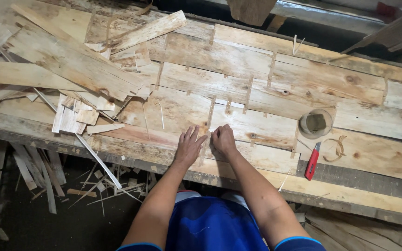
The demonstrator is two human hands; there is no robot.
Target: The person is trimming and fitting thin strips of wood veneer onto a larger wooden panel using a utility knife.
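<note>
Fingers (192, 136) of our left hand (188, 148) lie spread flat on veneer (173, 111); right hand (223, 140) curls, holding nothing visible.
We should press evenly along the seam (207, 132).

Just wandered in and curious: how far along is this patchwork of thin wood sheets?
Done: most thin pale wood veneer sheets lie flat, joined by tape strips. In hand: the left hand and right hand press a seam near the bench's front edge. Left: a loose pile of veneer offcuts sits unjoined; a red-handled knife lies unused.
</note>
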